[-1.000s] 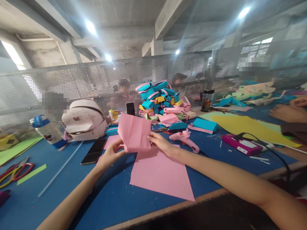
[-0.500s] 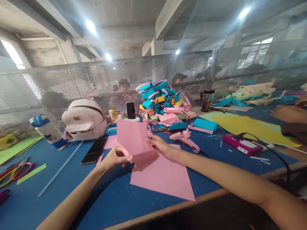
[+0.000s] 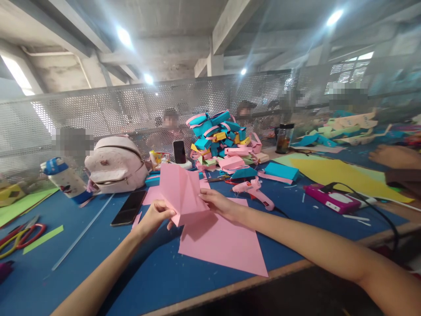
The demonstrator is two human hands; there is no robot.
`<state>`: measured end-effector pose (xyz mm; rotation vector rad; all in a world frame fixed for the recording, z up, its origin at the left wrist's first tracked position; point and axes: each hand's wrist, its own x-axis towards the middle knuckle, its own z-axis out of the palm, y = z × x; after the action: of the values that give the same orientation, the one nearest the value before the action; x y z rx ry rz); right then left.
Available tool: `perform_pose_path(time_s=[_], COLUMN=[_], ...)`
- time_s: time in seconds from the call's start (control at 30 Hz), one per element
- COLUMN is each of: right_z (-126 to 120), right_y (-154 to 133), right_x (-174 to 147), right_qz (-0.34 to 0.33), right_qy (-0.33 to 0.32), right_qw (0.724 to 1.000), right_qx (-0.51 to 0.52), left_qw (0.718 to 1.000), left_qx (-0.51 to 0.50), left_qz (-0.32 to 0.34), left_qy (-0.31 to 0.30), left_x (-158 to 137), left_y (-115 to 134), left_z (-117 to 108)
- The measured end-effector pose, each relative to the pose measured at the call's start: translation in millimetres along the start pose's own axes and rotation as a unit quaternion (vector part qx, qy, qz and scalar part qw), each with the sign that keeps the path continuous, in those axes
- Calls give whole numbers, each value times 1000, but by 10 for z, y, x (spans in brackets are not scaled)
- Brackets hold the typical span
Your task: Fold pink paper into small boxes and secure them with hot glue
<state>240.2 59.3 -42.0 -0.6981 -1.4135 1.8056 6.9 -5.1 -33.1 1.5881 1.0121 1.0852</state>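
My L grip (image 3: 155, 218) pinches the folded pink paper (image 3: 180, 188) at lower left & my R grip (image 3: 217, 203) its right edge, just above the flat pink sheet (image 3: 226, 248) on the desk (image 3: 144, 281); prob. v. light, bendy, easily creased, so best held by edges, gently.

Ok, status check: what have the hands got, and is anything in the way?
Left fingers and right fingers gripping folded pink paper. Paper held above flat pink sheet. Pink glue gun nearby, not blocking.
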Motion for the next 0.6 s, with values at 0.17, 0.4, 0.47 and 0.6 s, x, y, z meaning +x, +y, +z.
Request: perform_pose_path(time_s=[0.17, 0.4, 0.47, 0.6], right_z=[-33, -49, -47, -26], right_y=[86, 190, 219, 247], right_x=[60, 125, 144, 141], right_qz=[-15, -96, -111, -118], right_qy=[23, 64, 69, 75], right_qw=[1000, 993, 990, 987], right_qx=[2, -36, -53, -78], left_qw=[993, 965, 959, 955], left_qx=[-15, 9, 24, 38], left_qz=[48, 105, 115, 124], left_qy=[108, 241, 259, 268], left_x=[45, 73, 62, 40], left_y=[16, 43, 63, 101], left_z=[49, 75, 79, 104])
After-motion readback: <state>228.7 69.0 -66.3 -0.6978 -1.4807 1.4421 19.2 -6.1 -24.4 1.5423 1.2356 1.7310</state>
